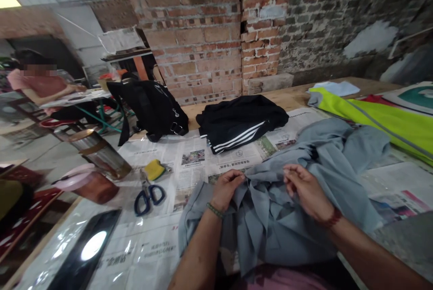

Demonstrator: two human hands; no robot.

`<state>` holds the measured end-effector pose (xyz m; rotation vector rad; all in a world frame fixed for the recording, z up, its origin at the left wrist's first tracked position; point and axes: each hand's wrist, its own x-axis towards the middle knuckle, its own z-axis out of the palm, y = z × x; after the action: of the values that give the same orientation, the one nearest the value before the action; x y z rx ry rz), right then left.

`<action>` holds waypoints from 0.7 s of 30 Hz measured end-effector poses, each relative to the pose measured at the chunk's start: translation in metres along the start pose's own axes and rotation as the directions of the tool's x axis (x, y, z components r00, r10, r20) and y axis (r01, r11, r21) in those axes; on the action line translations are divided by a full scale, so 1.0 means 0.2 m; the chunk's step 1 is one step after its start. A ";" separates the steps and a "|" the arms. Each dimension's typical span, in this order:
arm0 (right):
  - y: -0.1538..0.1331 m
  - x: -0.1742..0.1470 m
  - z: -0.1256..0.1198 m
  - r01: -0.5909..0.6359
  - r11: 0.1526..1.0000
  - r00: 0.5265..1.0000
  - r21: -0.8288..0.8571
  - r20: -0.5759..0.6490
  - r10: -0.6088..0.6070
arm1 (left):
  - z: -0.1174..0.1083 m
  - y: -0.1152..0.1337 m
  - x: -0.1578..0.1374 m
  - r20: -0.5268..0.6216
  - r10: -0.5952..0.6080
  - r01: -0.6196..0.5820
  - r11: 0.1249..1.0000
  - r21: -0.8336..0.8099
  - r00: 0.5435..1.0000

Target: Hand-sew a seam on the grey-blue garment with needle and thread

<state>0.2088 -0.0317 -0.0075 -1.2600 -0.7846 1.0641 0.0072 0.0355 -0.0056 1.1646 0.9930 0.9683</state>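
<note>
A grey garment [291, 236] lies bunched over the table edge in front of me, its far part spread to the right. My left hand [230, 186] pinches a fold of it between thumb and fingers. A short pale thread seems to hang just by those fingertips. Over the same cloth, a little to the right, my right hand [306, 191] is closed in a pinch with its fingertips together. Whatever sits between them, perhaps something thin, is too small to make out. Dark blue-handled scissors [149, 197] rest left of the garment, beside a yellow sponge-like piece [154, 169].
Newspaper under clear plastic [145, 254] covers the table. A phone [88, 249], a pink-lidded cup [89, 184] and a steel flask [101, 152] stand left. Behind are a black bag [152, 109], folded black clothing [240, 121] and a yellow vest [379, 118]. Another person [40, 82] sits far left.
</note>
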 end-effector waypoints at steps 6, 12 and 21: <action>-0.01 -0.06 0.10 0.706 0.543 0.704 -0.456 0.368 -0.607 | 0.00 0.00 0.00 0.020 0.004 -0.005 1.000 0.003 1.000; 0.05 -0.03 0.26 0.808 0.381 0.585 -0.448 0.543 -0.602 | -0.02 0.00 0.00 0.021 -0.008 0.009 0.999 -0.041 1.000; 0.04 0.09 0.32 0.661 0.618 0.735 -0.425 0.533 -0.419 | -0.03 -0.01 -0.02 0.030 -0.130 0.133 0.983 -0.124 0.991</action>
<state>0.1545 0.0078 -0.0053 -1.1778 -1.8078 0.5409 -0.0006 0.0326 -0.0081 0.9907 0.9651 0.8980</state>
